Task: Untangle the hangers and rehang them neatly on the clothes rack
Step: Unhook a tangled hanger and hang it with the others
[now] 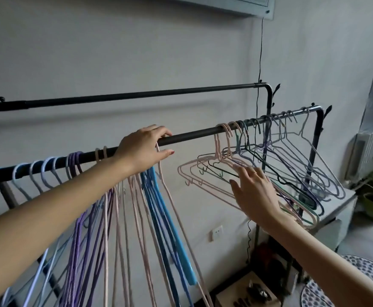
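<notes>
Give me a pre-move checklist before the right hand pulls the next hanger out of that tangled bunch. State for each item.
1. Left hand steady at the front rail: ok, fingers curled over it, beside a pink hanger.
2. Right hand has one hanger singled out: not ok, fingers are spread against the tangled bunch, gripping nothing.
3. Bunch free to lift: not ok, the frames cross one another at many angles.
4. Bare rail for rehanging: ok, a bare stretch lies between the hands.
5. Sorted hangers on the left hang parallel: ok.
6. Which hook belongs to which frame: cannot tell.
</notes>
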